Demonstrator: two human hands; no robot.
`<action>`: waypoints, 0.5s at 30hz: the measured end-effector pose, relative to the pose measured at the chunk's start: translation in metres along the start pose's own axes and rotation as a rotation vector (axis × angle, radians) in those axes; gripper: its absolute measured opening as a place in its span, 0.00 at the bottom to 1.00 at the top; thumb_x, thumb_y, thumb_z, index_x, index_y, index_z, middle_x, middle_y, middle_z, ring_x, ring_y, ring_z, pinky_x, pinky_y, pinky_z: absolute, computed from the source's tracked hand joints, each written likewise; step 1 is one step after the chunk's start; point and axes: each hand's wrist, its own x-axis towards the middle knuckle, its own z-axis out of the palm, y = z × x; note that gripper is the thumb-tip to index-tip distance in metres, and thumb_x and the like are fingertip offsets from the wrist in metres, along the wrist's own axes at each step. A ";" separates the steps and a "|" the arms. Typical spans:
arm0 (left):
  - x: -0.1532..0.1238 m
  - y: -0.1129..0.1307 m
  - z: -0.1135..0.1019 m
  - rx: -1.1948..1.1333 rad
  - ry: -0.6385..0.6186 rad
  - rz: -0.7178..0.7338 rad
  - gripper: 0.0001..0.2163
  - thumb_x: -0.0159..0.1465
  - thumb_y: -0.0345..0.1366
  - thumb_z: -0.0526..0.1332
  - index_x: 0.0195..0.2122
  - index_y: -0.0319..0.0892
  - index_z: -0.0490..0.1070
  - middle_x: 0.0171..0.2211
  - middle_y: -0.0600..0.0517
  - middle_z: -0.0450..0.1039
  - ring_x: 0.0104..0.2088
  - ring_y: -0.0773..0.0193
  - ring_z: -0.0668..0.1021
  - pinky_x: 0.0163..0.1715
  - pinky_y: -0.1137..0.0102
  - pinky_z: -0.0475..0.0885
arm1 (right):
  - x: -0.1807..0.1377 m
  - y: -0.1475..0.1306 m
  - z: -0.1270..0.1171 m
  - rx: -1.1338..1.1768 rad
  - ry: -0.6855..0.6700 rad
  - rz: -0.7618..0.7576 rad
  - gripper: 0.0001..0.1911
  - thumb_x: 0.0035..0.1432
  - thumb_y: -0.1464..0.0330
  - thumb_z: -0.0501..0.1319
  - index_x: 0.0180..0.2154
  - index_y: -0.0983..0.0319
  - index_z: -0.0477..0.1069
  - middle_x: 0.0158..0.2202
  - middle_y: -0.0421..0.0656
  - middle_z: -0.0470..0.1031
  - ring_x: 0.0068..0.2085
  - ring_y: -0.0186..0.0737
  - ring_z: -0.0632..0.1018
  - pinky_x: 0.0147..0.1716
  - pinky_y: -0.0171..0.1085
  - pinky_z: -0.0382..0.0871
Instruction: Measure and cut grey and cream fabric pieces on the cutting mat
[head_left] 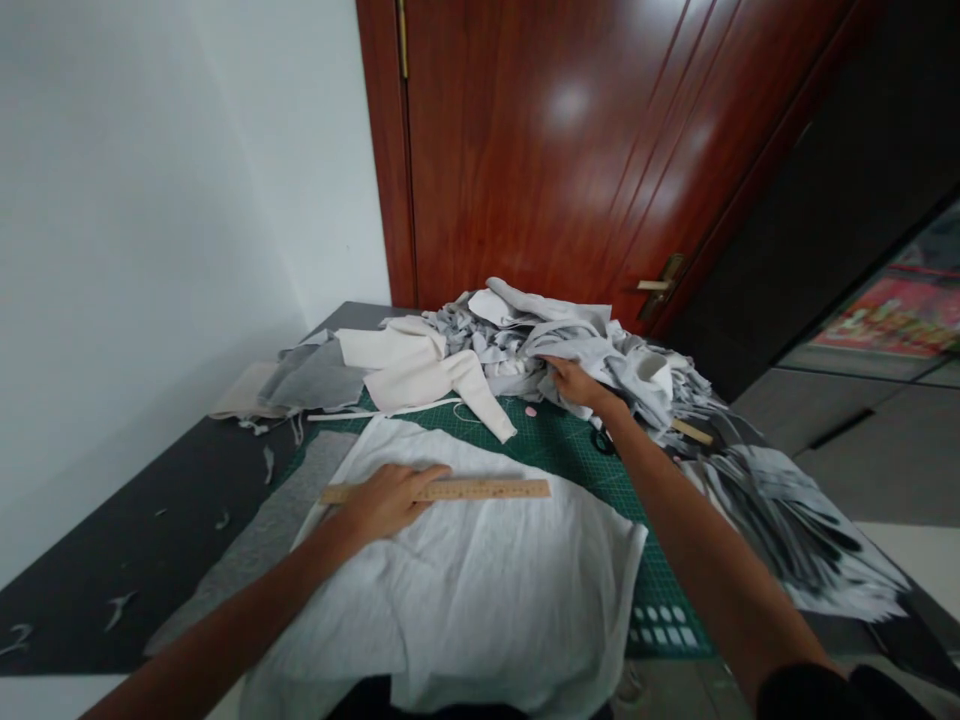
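A wooden ruler [487,489] lies across a white piece of cloth [480,580] in front of me. My left hand [394,497] rests over the ruler's left part, closed on it and holding it against the cloth. My right hand [574,382] reaches to the front of a heap of grey and white fabric scraps [525,335]. Its index finger stretches out to the scraps, and the other fingers are partly hidden. Black scissor handles [602,440] show just below that hand. Under the white cloth lie a grey cloth [262,540] and a green cutting mat [555,440].
Cream fabric pieces [420,375] and grey cloth [319,375] lie at the back left. Stacked fabric strips [795,525] sit at the right edge. Thread bits lie on the dark table [180,500]. A wall [187,180] and a wooden door [517,150] stand behind.
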 end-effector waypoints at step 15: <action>0.004 0.016 -0.015 -0.002 -0.023 -0.055 0.13 0.71 0.36 0.61 0.56 0.50 0.74 0.45 0.49 0.84 0.46 0.48 0.86 0.47 0.60 0.77 | -0.042 -0.064 0.054 -0.480 -0.175 0.312 0.16 0.72 0.71 0.55 0.51 0.65 0.81 0.52 0.62 0.85 0.55 0.59 0.83 0.57 0.48 0.73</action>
